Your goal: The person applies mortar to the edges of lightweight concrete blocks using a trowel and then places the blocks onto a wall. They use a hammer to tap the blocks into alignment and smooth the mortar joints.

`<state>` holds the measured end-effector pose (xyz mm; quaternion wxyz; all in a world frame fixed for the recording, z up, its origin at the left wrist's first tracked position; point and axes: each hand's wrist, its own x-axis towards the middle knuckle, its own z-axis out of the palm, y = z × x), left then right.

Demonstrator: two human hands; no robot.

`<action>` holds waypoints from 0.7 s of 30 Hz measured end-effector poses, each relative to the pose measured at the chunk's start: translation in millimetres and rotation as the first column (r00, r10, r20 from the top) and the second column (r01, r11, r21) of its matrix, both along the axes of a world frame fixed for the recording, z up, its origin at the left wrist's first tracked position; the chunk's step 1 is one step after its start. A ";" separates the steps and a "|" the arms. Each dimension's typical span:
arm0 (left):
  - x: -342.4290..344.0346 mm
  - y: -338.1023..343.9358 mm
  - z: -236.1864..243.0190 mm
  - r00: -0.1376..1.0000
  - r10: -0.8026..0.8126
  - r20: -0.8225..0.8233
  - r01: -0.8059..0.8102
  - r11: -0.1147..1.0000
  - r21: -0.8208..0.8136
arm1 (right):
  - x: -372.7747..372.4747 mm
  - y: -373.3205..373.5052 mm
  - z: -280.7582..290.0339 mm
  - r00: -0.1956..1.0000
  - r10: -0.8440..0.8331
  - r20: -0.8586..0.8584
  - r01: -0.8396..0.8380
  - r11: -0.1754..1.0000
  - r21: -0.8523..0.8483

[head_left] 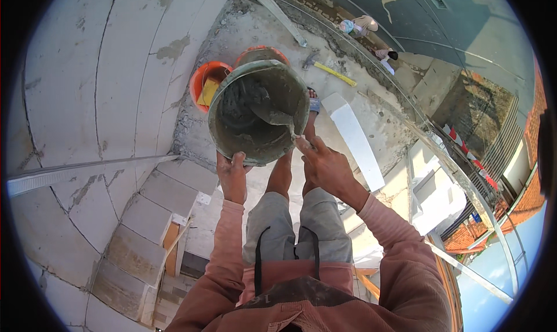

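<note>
A mortar-crusted bucket (217, 129) is tipped in front of my legs, its mouth facing me and wet grey mortar (243, 103) inside. My left hand (233, 178) is closed on the bucket's lower left rim, with the thumb over the edge. At the lower right rim, my right hand (328, 166) is closed around the handle of a trowel (275, 117). The trowel's mortar-coated blade lies inside the bucket. Part of its handle is hidden by my fingers.
Behind the bucket stand an orange bucket (197, 88) with a yellow object inside, and another orange-rimmed one (261, 52). A yellow-handled hammer (335, 74) and a long white block (355, 140) lie on the floor. Block walls rise left; two people (362, 25) are below, beyond the edge.
</note>
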<state>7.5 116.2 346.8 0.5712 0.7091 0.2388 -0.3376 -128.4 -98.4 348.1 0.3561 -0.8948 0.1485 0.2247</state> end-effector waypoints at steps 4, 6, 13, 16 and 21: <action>-7.7 19.8 -4.9 0.999 0.023 0.031 -0.023 1.000 -0.003 | -5.2 5.0 22.5 0.993 0.113 -0.017 -0.112 0.991 0.068; -3.0 22.9 -2.5 1.000 0.012 0.011 -0.012 1.000 -0.020 | -0.9 4.2 34.5 0.999 0.034 0.011 -0.034 0.998 0.045; -9.6 23.5 8.1 0.999 0.037 0.017 -0.035 0.992 -0.125 | -7.5 28.2 18.6 0.982 -0.089 0.166 0.103 0.991 -0.081; -8.3 39.4 1.6 0.999 0.005 0.032 -0.002 0.997 -0.082 | -19.5 38.4 26.9 0.999 0.050 -0.001 -0.050 0.997 -0.058; -17.9 43.5 2.8 0.999 -0.021 0.027 0.024 0.994 -0.110 | 5.7 22.1 27.0 0.980 -0.088 0.181 0.103 0.992 -0.075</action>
